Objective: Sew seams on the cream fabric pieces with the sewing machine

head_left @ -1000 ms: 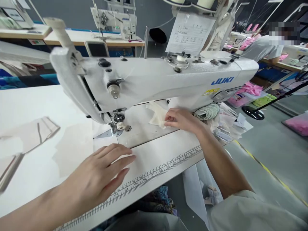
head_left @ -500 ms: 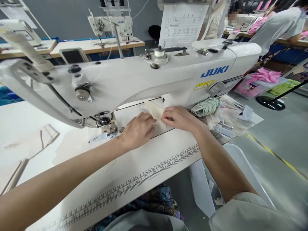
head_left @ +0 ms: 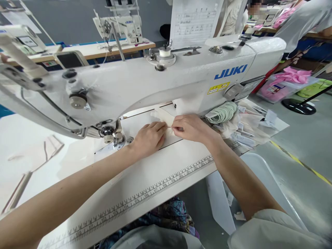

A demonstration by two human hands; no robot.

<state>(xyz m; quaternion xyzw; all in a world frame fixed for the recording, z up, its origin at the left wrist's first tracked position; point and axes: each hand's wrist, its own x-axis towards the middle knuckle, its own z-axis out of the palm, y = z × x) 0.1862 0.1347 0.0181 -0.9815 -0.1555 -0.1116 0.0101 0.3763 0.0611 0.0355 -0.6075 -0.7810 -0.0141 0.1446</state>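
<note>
A small cream fabric piece (head_left: 165,116) lies on the bed of the white sewing machine (head_left: 155,81), under its arm. My left hand (head_left: 150,138) has its fingers closed on the near left edge of this fabric. Close beside it, my right hand (head_left: 190,128) pinches the fabric between thumb and fingers. Only a short gap separates the fingertips, and part of the fabric is hidden beneath the hands. The presser foot and needle area (head_left: 117,141) sits to the left of my left hand, apart from the fabric.
Right of my right hand lie a coil of pale green elastic (head_left: 222,112) and a pile of fabric pieces with labels (head_left: 249,124). Pale cut pieces (head_left: 49,148) lie at left. A printed ruler (head_left: 145,192) runs along the table's front. A white bin (head_left: 220,200) stands below right.
My fingertips have come closer together over the fabric, and the fabric between them is now gathered. The whole view has shifted slightly.
</note>
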